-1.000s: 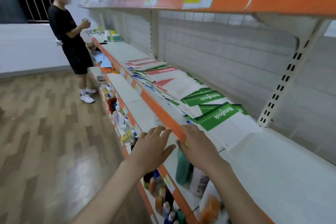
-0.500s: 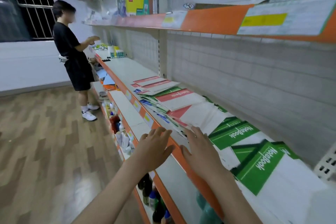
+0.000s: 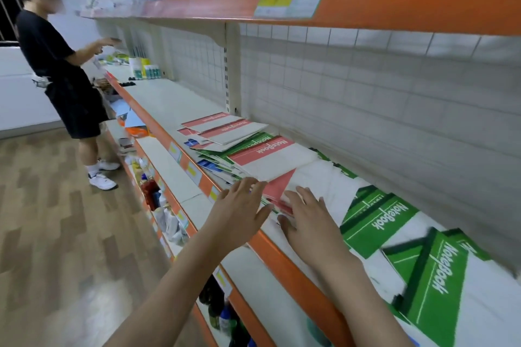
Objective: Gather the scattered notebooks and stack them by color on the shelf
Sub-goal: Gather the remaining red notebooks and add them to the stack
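Notebooks lie scattered along the white shelf [image 3: 174, 101] with its orange front edge. Red-banded notebooks [image 3: 222, 128] overlap at the far end, one larger red notebook [image 3: 270, 155] lies on green ones, and blue notebooks [image 3: 210, 165] peek out beneath. Green notebooks [image 3: 377, 220] spread to the right, another green notebook [image 3: 434, 270] nearest me. My left hand [image 3: 239, 211] hovers with straight fingers at the shelf's front edge. My right hand [image 3: 310, 220] lies flat, fingers spread, on the notebooks beside a red cover.
A person in black [image 3: 59, 65] stands at the shelf's far end. An upper orange shelf [image 3: 366, 3] overhangs the notebooks. Lower shelves hold bottles [image 3: 152, 191]. Boxes and small bottles [image 3: 143, 70] stand at the far end. Wooden floor [image 3: 56, 234] lies to the left.
My view has shifted left along the shelf and both hands have moved forward to the pile; my right hand now lies on the notebooks near the red cover.
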Demonstrator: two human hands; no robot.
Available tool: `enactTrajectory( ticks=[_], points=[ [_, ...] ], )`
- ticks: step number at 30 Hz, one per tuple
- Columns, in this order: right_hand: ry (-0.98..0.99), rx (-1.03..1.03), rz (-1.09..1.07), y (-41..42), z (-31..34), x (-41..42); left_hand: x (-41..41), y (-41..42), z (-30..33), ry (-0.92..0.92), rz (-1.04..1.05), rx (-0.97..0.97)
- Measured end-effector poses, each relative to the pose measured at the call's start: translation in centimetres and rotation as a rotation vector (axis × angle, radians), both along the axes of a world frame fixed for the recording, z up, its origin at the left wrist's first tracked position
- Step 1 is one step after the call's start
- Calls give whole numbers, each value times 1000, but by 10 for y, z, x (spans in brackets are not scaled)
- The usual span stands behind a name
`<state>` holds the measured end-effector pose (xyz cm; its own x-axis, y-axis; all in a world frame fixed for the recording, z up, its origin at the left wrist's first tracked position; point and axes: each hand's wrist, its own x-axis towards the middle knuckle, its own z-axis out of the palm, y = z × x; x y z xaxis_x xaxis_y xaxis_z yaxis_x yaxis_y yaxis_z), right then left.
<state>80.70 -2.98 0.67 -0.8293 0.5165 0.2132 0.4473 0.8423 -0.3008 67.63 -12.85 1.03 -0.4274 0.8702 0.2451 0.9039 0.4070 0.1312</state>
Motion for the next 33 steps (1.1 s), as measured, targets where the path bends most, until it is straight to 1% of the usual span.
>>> enactTrajectory(
  ticks=[3, 7, 14, 19, 23, 27, 33],
  points=[
    [4, 6, -66, 8, 2, -16, -23, 19, 1, 16, -59, 31],
    [-10, 1, -157, 20, 5, -41, -59, 44, 0, -12, -150, 19],
    [21, -13, -343, 33, 13, -97, -127, 85, 8, 17, -287, -30],
    [19, -40, -438, 40, 8, -131, -162, 105, 8, 5, -320, -87],
    [21, -66, -512, 44, 2, -144, -175, 119, 5, -23, -358, -138],
    [28, -79, -548, 48, -4, -152, -179, 131, 4, 1, -349, -172],
    [104, -44, -588, 49, -14, -154, -178, 138, -1, -66, -340, -111]
  ],
)
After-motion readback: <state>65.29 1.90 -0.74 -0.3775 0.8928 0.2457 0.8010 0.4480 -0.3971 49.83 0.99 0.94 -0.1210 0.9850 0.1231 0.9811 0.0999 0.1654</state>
